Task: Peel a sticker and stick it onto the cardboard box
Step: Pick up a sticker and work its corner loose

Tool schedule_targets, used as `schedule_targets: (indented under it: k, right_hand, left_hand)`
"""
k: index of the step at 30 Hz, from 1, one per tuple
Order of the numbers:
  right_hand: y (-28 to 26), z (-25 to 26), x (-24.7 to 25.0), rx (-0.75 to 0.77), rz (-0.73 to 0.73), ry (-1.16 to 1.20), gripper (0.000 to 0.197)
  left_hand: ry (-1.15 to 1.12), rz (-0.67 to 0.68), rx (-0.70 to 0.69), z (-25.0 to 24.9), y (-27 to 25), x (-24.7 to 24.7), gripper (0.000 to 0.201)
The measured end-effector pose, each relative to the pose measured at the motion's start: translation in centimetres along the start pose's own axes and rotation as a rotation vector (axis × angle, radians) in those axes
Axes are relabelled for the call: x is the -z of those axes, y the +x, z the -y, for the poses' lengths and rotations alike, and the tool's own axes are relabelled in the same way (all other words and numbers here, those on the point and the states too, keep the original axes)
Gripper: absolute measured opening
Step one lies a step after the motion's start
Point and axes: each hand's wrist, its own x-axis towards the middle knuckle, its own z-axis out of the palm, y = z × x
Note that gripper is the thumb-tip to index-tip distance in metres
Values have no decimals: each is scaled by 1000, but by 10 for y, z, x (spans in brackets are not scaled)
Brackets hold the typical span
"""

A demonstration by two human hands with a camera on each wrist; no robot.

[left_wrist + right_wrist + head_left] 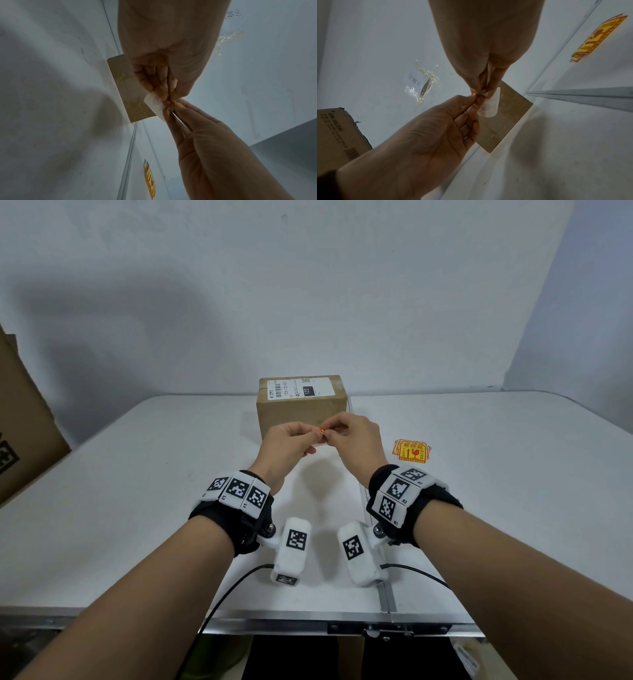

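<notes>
A small brown cardboard box (pixel 301 402) with a white shipping label on top stands at the table's far middle. Both hands are raised just in front of it, fingertips meeting. My left hand (pixel 315 437) and right hand (pixel 331 433) each pinch the same small sticker (pixel 322 432), which shows an orange edge from above. From the wrist views its pale backing (pixel 154 104) (pixel 489 106) hangs below the fingers, with the box (pixel 126 94) (pixel 505 121) behind it. Whether sticker and backing have separated is hidden by the fingers.
A stack of yellow-and-red stickers (pixel 412 451) lies on the white table (pixel 137 508) to the right of the box. A large brown carton (pixel 24 412) leans at the far left. A piece of clear tape (pixel 424 83) is stuck on the wall.
</notes>
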Motion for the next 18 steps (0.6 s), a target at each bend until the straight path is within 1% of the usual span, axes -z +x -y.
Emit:
schedule_targets:
  k: [7,9,11,15,18]
  right_hand:
    - [0,3,4,-48,43,65,12]
    - [1,3,4,-68,60,81,11]
    - [1,5,5,-90,90,108,11]
    - [1,7,7,-117,105,143,8]
    - [2,6,6,-117,102,117,6]
  left_hand:
    - [4,-5,4,-2,-1,2,7]
    - [16,-1,3,-4,-1,4,6]
    - [25,0,5,-5,-1,5,9]
    - [35,17,14,-6,-2,6,25]
    - [44,23,34,-7,-1,7,25]
